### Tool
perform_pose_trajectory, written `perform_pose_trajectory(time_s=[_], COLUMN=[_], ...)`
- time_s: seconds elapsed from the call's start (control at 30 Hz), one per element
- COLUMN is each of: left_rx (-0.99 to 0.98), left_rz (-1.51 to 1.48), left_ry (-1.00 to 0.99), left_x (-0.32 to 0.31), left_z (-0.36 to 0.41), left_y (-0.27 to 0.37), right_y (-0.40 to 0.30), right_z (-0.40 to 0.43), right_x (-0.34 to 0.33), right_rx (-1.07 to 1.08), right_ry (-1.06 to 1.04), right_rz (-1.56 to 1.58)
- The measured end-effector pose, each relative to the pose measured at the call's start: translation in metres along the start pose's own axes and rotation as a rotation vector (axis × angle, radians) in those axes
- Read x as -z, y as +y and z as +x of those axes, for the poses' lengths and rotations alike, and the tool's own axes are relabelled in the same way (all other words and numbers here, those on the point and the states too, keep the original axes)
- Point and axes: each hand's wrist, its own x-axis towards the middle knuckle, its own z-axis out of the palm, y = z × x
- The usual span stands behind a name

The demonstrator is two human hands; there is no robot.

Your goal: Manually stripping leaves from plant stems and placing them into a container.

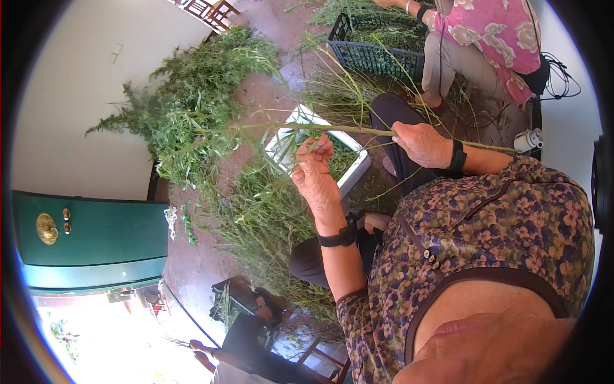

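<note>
A long green plant stalk (345,128) with narrow leaves runs across the view. My right hand (422,144) is closed around its thicker part, and the bare end passes along my right forearm. Just below the stalk, my left hand (314,165) has its fingers curled on some of the narrow leaves (295,139); the fingertips are partly hidden. Beneath both hands stands a white rectangular tub (355,175) holding loose green leaves (338,156). Black bands are around both wrists.
Leafy stalks lie heaped on the floor at left (192,96) and beside my knee (268,216). Thin stalks (331,91) lie near a black plastic crate (379,53). A person in pink (494,38) sits beyond; another person's hand (201,345) is at the bottom.
</note>
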Motion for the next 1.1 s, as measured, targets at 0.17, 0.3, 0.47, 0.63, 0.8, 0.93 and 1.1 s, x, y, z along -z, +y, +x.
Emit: perform_pose_trajectory(time_s=[0.17,0.3,0.47,0.63,0.8,0.93,1.1], left_rx=[0.034,0.055,0.042,0.04,-0.004,-0.019,-0.037], left_rz=[0.022,0.056,0.001,-0.006,0.076,0.126,0.181], left_ry=[0.009,0.034,0.062,0.1,0.164,0.145,0.122], left_x=[-0.008,-0.016,-0.022,-0.026,-0.031,-0.028,-0.021], left_z=[-0.002,-0.003,-0.004,-0.007,-0.009,-0.008,-0.007], left_y=[0.005,0.007,0.009,0.013,0.015,0.019,0.02], right_y=[-0.002,-0.005,-0.009,-0.012,-0.014,-0.017,-0.02], right_z=[0.0,0.001,0.001,-0.001,-0.002,-0.003,0.001], right_x=[0.0,0.0,0.0,0.0,0.0,0.003,0.008], right_rx=[0.045,0.048,0.069,0.072,0.088,0.091,0.106], right_ry=[0.038,0.049,0.054,0.027,-0.018,-0.049,-0.094], right_rz=[0.009,0.048,0.029,0.048,0.046,0.131,0.208])
